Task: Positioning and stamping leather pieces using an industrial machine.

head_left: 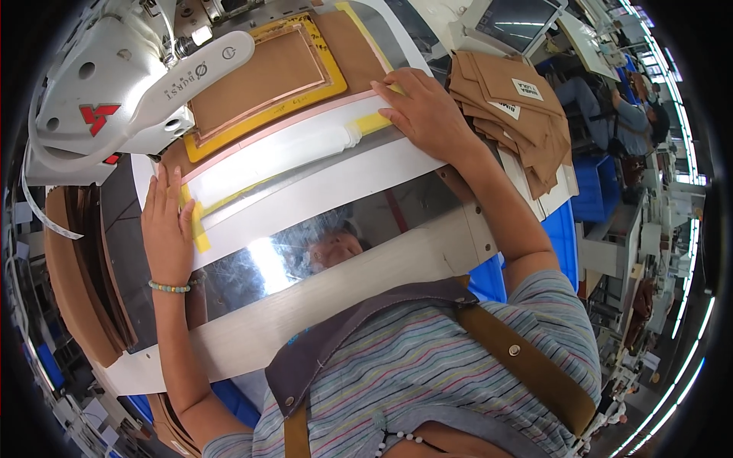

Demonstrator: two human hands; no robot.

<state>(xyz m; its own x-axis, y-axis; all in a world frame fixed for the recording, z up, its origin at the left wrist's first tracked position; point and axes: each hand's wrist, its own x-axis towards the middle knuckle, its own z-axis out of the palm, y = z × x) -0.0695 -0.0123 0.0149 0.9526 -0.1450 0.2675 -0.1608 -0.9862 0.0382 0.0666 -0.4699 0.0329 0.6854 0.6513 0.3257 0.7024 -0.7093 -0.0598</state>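
Observation:
A brown fabric panel (353, 47) lies under the sewing machine's head, with a yellow rectangular frame (330, 67) on top of it. Along the panel's near edge runs a pink strip, then a white board (267, 159) with yellow tape at its ends. My left hand (168, 225) rests flat at the board's left end, fingers stretched and touching the brown edge. At the right end, my right hand (427, 114) lies over the panel's near right corner, fingertips apart and pressing down near the yellow tape. Neither hand is wrapped round anything.
The white sewing machine (99, 84) and its lamp arm (221, 61) stand over the far left. A pile of labelled brown pieces (511, 99) lies right, stacked brown panels (80, 282) left. Blue bins (561, 237) stand beside the table. Another person (626, 114) sits far right.

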